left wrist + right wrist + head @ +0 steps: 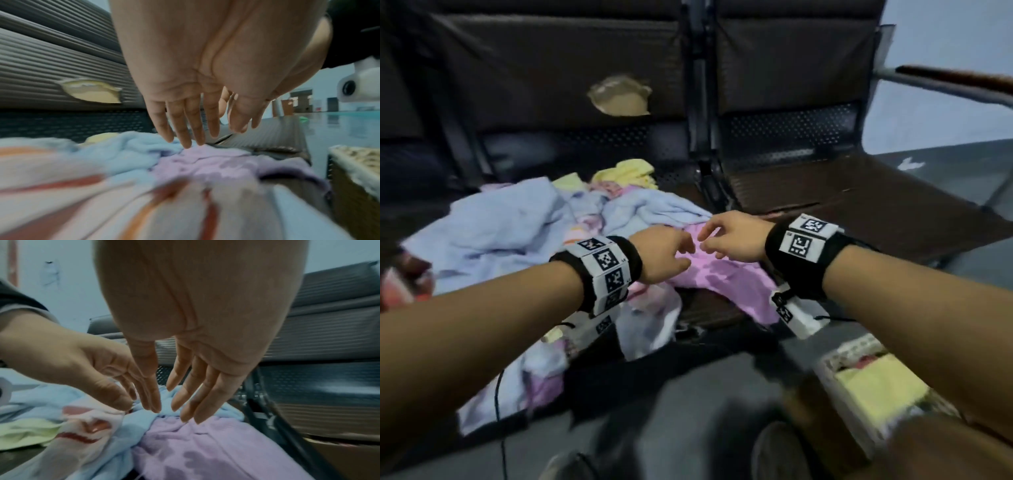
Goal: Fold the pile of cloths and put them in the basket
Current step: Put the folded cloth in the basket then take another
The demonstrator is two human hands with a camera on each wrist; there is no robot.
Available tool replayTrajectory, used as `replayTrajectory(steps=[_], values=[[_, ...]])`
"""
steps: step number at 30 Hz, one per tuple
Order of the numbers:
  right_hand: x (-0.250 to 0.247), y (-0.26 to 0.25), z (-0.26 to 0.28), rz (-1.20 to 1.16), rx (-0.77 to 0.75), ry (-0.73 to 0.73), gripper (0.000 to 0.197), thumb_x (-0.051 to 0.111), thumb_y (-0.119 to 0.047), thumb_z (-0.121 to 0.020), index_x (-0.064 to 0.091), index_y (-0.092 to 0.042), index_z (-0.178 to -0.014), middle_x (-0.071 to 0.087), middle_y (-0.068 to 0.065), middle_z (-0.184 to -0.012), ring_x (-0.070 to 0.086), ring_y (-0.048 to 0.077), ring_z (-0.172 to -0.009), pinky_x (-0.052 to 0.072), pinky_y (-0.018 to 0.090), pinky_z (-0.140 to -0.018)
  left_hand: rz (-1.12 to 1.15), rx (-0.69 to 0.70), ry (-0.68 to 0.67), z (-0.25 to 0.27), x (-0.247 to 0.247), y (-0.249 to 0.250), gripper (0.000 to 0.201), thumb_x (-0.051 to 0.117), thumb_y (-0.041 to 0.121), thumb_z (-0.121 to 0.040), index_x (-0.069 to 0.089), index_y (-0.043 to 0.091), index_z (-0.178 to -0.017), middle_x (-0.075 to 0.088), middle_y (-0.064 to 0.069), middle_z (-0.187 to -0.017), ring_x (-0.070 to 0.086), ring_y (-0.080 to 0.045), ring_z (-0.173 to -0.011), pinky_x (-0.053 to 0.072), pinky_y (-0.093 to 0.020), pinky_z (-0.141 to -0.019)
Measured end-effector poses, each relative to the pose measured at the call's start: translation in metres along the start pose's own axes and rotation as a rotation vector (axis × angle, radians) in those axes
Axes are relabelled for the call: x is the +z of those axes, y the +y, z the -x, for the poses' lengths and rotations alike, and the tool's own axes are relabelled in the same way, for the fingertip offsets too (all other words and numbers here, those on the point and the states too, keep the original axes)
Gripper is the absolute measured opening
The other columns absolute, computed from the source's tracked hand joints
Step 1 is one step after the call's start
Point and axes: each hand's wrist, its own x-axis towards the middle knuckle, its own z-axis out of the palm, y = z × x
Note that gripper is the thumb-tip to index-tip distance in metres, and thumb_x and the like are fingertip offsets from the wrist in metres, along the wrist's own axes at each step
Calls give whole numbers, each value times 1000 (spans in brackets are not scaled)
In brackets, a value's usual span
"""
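Note:
A loose pile of cloths lies on a dark bench seat: a light blue cloth (pixel 493 222), a pink cloth (pixel 726 277) at its right edge, and yellow ones (pixel 626 173) behind. My left hand (pixel 671 253) and right hand (pixel 719 236) hover side by side just over the pink cloth's far end, fingers straight and spread, holding nothing. In the left wrist view my left fingers (pixel 185 129) reach down to the pink cloth (pixel 216 164). In the right wrist view my right fingers (pixel 191 395) hang just above the pink cloth (pixel 205 451).
A woven basket (pixel 835 363) with a folded yellow cloth (pixel 876 390) inside stands on the floor at the lower right. The bench backrest (pixel 551 68) has a torn hole. The neighbouring seat (pixel 842 195) to the right is bare. A printed white cloth (pixel 650 325) hangs over the front edge.

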Motion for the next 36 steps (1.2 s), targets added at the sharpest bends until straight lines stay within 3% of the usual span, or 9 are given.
replayTrajectory(steps=[5,10,15,20,25,28,31,33,36], values=[[50,-55,-42,335,-101,-157,30,67,-37,-90,73,-20,-113,73,2,-112,65,19,-104,50,33,-96,-89,-222,-161,42,15,-84,45,61,38,-88,58,17,-127,65,-11,-121,60,-30,-108,48,-37,-91],[105,-66,-58,423,-143,-184,52,72,-46,-82,61,-23,-126,69,3,-114,64,23,-102,51,33,-88,-121,-198,-19,58,23,-110,54,67,44,-79,60,23,-129,64,-8,-121,57,-29,-113,48,-40,-94],[108,-73,-62,340,-239,-26,8,59,-27,-93,65,-24,-96,72,6,-105,65,27,-99,44,29,-74,-185,-184,49,60,21,-112,33,61,46,-82,61,20,-102,63,-7,-104,57,-32,-102,50,-43,-84],[84,-87,-55,-79,-226,243,28,38,-17,-100,52,-8,-78,64,17,-87,56,29,-84,45,40,-76,-144,-316,263,63,4,-121,55,62,46,-80,50,24,-129,54,-11,-122,52,-35,-113,47,-44,-90],[54,-83,-54,-200,-141,503,38,39,-20,-98,39,-17,-61,48,3,-67,44,25,-73,33,37,-67,-91,-458,312,63,-23,-127,13,47,32,-95,55,22,-99,66,-11,-108,61,-36,-96,49,-39,-82],[47,-74,-52,-207,-91,431,5,53,-26,-90,53,-23,-87,58,-5,-79,60,17,-71,45,25,-60,150,-314,445,57,-41,-105,23,48,26,-93,62,18,-109,69,-12,-110,61,-37,-100,50,-41,-84],[49,-76,-48,-252,-251,215,72,74,-22,-74,37,-18,-135,59,-5,-110,63,4,-94,53,15,-69,447,-144,536,49,-57,-66,32,45,24,-82,68,17,-104,72,-6,-104,64,-30,-100,51,-40,-88],[49,-81,-49,-355,-343,278,61,74,-6,-75,47,-15,-129,63,-3,-109,63,2,-98,56,29,-80,563,-89,614,42,-62,-45,26,52,22,-82,70,18,-100,73,-2,-94,66,-23,-93,53,-36,-84],[31,-79,-50,-492,-314,463,35,63,0,-86,63,-15,-117,69,-9,-89,65,-9,-76,53,20,-67,612,-66,682,29,-63,-35,30,63,24,-85,67,22,-114,70,1,-102,64,-16,-94,50,-28,-83]])
